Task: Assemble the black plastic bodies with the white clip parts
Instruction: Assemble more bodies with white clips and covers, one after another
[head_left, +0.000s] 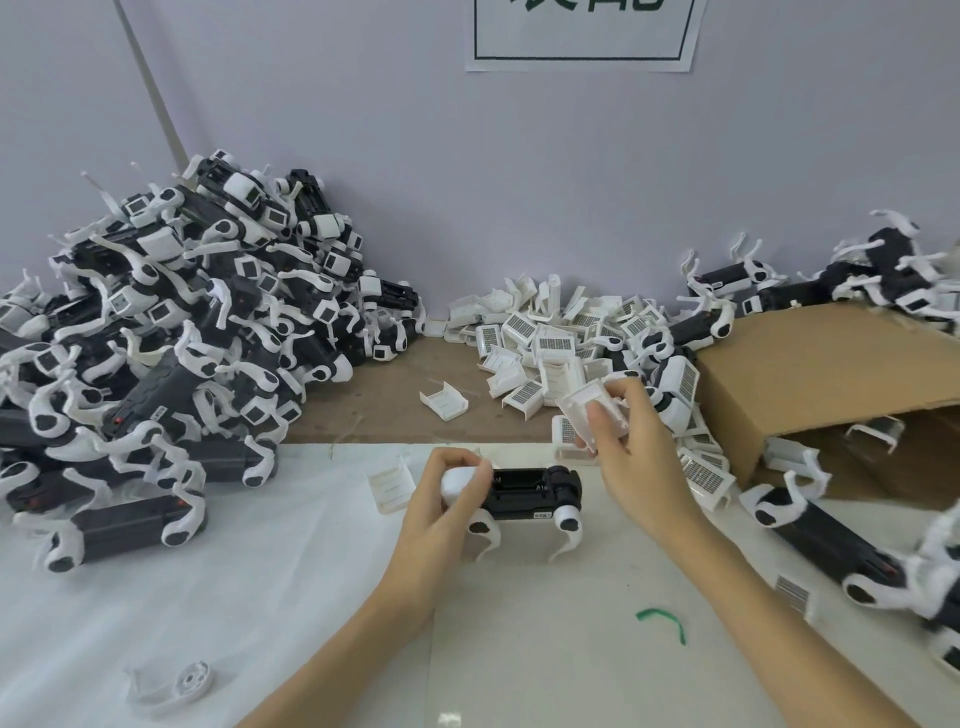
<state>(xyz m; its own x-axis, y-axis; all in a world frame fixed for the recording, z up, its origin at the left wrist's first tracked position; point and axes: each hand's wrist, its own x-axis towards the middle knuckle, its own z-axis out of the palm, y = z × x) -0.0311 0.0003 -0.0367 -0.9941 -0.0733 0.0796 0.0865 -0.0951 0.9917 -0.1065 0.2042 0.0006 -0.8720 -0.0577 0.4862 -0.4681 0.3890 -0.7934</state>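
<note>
My left hand (452, 486) is curled round the white head end of a black body (530, 493), holding it just above the white sheet (291, 582), open cavity facing up, its white legs hanging toward me. My right hand (631, 447) pinches one white clip part (592, 410) between thumb and fingers, up and to the right of the body, not touching it yet. Clip is tilted; I can't tell which face points down.

Step in hand: clip just picked, about to go onto the body. Fitting not started, cavity looks uncovered.

Next move, my guess: bring the clip over the open top, turn it so its side walls line up with the body's edges, then press or slide until it seats. Left hand has to keep the body steady, since it's gripped at one end only. Risk: clip goes on skewed or the wrong way round.

Supply: pile of clips (550, 332) at the back centre, against the wall, some with barcode labels. Loose clip (444, 400) alone on the brown board, another (389, 483) on the sheet just left of my left hand. Big heap of bodies (171, 322) on the left, more on the right by the cardboard box (810, 374). Green strip (662, 621) and a white round part (192, 680) lie on the sheet near me, unused
</note>
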